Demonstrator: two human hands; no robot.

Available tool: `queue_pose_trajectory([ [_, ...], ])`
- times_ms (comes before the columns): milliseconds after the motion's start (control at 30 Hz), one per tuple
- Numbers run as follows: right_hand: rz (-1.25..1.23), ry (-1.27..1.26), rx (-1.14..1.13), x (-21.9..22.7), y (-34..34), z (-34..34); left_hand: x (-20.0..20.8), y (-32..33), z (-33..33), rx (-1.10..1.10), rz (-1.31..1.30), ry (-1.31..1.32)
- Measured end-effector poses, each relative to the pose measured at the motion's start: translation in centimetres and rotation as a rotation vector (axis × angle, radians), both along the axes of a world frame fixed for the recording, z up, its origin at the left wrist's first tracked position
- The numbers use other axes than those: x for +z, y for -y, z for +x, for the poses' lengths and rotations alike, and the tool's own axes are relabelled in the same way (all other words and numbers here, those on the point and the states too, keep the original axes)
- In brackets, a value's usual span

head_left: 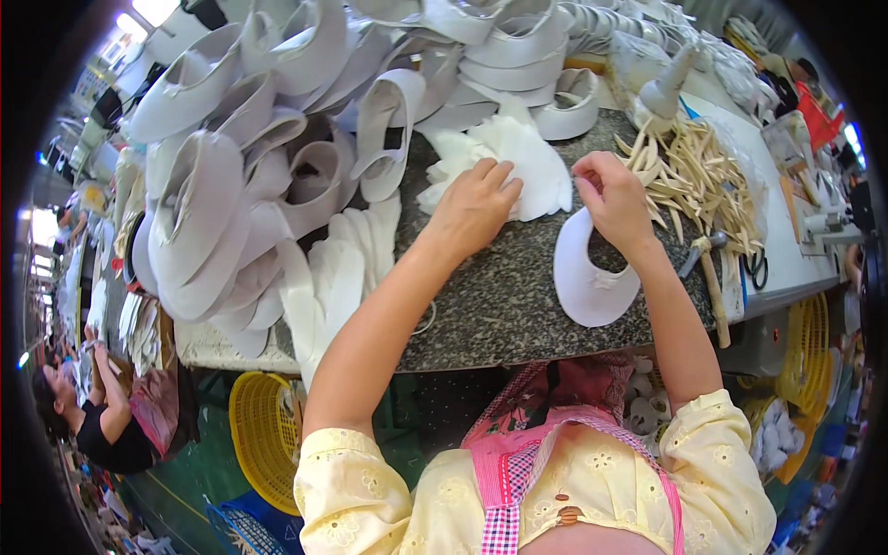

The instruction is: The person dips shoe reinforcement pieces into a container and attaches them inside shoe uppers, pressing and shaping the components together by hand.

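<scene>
My left hand (476, 208) lies with bent fingers on a fanned pile of thin white cut pieces (536, 176), gripping at its near edge. To its right, my right hand (612, 199) is closed, thumb against curled fingers, at the top of a white curved piece shaped like a shoe upper (592, 291). That piece lies on the dark speckled stone worktop (481, 319). Whatever the right fingers pinch, if anything, is hidden.
Stacked white uppers (199, 213) crowd the left and back. Narrow beige strips (689, 180), a hammer (712, 287) and black-handled scissors (757, 268) lie at right. A white cone (668, 83) stands behind. Yellow baskets (264, 439) sit below; another person (111, 407) works at far left.
</scene>
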State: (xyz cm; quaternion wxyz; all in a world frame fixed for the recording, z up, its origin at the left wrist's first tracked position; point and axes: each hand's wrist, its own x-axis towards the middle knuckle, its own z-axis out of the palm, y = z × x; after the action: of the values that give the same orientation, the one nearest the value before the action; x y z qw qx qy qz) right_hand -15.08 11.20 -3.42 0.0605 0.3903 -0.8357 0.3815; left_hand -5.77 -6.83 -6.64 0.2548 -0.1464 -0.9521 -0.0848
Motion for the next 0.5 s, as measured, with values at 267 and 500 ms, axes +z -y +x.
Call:
queue_pose_trajectory([
  [267,0.248,-0.372,0.228,-2.6,-0.7,-1.0,0.3,-0.4,-3.6,-0.071,-0.086,0.211],
  [500,0.476,-0.167,0.146,-2.2,0.0,-1.9,0.2,-2.5,-3.7,0.098,-0.452,0.257],
])
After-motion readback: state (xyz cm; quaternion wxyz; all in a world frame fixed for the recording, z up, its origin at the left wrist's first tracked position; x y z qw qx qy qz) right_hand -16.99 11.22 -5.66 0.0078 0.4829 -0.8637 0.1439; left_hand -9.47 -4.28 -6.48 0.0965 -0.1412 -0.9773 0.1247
